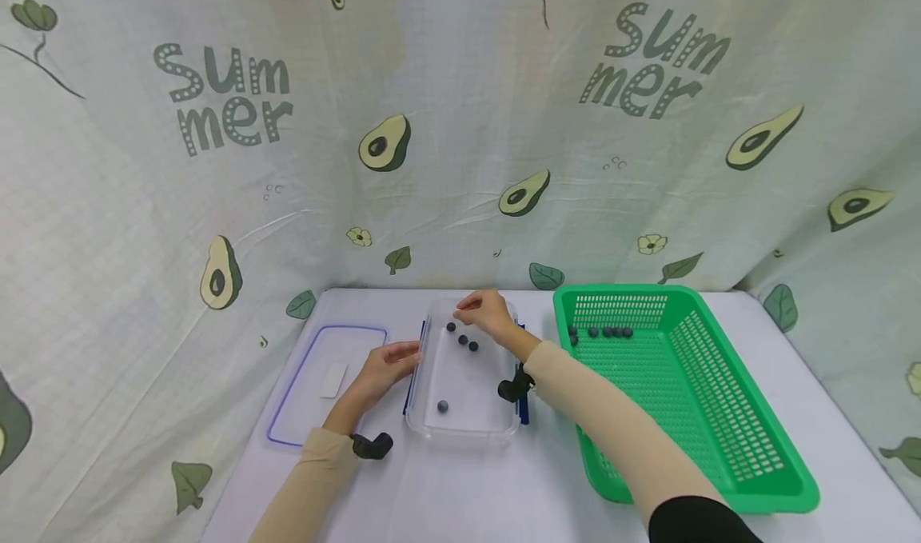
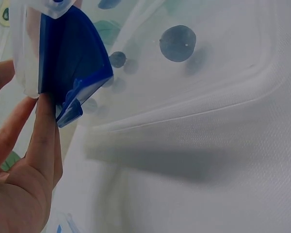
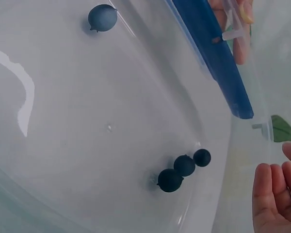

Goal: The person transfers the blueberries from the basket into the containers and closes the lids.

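From the head cam I've got the clear box [image 1: 468, 433] ctr, w/ 4 dark balls [image 1: 463, 340] in it: 3 approx. 12 o'clock, 1 at 7. My L hand [image 1: 384, 369] is at the box's 9 o'clock side, fingers fairly straight, touching the wall nr the blue latch [image 2: 77, 58]. My R hand [image 1: 489, 313] hangs over the box's 12–1 o'clock end; thumb & fingertips narrowly apart per R wrist cam, nothing seen betw. Green basket [image 1: 669, 391] sits at 3 o'clock of the box, 6 more balls approx. its 10–11. Blue-edged lid [image 1: 305, 391] lies flat at 9, white label [image 1: 334, 380] on it.
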A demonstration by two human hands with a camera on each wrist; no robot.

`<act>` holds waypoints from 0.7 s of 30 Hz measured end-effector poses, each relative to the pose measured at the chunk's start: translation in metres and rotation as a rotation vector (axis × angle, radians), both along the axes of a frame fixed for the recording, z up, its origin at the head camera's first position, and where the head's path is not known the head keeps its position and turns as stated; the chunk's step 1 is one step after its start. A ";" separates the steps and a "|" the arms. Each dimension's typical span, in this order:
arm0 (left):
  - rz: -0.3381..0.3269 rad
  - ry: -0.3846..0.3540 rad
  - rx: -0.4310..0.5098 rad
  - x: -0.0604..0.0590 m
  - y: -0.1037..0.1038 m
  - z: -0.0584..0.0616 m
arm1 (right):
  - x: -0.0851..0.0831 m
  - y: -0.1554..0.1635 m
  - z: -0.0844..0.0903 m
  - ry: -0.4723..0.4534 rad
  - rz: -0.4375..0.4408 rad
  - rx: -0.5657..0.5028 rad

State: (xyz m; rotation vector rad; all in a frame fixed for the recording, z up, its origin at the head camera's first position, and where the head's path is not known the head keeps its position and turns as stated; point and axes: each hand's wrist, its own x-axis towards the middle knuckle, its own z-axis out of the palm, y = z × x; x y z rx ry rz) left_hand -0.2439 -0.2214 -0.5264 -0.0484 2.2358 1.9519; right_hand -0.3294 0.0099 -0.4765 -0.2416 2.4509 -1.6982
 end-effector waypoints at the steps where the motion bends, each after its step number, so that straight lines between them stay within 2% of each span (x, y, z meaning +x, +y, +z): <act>1: 0.001 0.000 -0.002 0.000 0.000 0.000 | -0.001 0.002 0.002 0.002 -0.008 -0.007; 8: 0.001 -0.002 0.003 0.001 0.000 -0.001 | -0.004 0.013 0.010 -0.020 -0.019 -0.098; 21: -0.011 -0.005 -0.002 0.002 0.000 0.001 | -0.007 0.035 0.020 -0.030 -0.028 -0.156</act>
